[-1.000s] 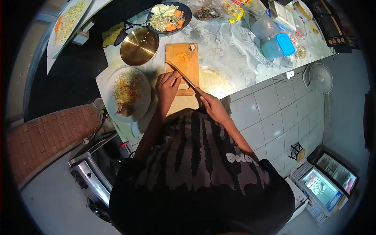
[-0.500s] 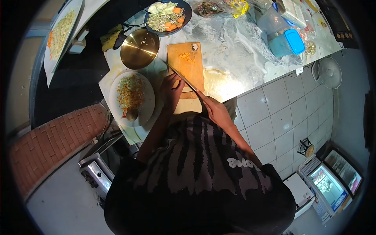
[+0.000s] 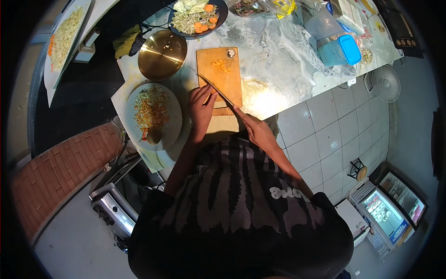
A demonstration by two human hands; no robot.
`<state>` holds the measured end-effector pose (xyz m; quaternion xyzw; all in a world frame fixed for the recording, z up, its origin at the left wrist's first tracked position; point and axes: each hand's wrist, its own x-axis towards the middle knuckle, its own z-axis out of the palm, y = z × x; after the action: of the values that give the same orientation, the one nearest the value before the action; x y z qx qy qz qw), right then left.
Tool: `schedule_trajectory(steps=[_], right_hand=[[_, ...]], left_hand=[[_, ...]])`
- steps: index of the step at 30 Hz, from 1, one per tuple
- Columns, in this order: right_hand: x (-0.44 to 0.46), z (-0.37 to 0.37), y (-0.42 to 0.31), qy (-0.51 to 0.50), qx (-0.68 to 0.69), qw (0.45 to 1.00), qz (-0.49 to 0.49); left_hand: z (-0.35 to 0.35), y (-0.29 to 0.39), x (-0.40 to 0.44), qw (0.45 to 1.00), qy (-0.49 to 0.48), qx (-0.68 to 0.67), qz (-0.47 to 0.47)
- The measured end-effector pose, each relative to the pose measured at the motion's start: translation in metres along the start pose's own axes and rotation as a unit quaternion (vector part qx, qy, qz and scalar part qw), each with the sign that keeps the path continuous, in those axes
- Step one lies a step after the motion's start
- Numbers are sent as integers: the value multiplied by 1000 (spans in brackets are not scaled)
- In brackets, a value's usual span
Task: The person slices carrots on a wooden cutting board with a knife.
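The left hand (image 3: pixel 202 106) reaches in from the left, its wrist near the lower left edge of the wooden cutting board (image 3: pixel 234 84), fingers bent and drawn close together toward the knife (image 3: pixel 217 90). A small orange piece (image 3: pixel 213 91) shows at those fingertips; whether they grip it or only press it, I cannot tell. The right hand (image 3: pixel 257 130) is closed around the knife's handle, forearm angled up from the lower right, the blade running slantwise over the board to its left edge. Farther up the board lie chopped orange bits (image 3: pixel 221 65). The board rests on a marbled counter (image 3: pixel 265 51), with a gold-coloured round pan (image 3: pixel 160 63) and a white plate (image 3: pixel 175 116) of shredded vegetables to its left, and a blue-lidded container (image 3: pixel 349 49) toward the right. Beyond the counter's edge are floor tiles (image 3: pixel 325 122), 1 fan (image 3: pixel 386 83), 1 stool (image 3: pixel 358 170) and a low brick wall (image 3: pixel 69 156).
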<state>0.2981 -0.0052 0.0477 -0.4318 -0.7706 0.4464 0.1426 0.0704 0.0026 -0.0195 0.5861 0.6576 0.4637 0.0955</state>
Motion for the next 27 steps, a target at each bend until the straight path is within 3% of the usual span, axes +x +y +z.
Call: schedule_trajectory(steps=[27], right_hand=[[1, 12, -11, 32, -8, 999, 9]], left_hand=[[-5, 3, 6, 1000, 4, 0, 15]])
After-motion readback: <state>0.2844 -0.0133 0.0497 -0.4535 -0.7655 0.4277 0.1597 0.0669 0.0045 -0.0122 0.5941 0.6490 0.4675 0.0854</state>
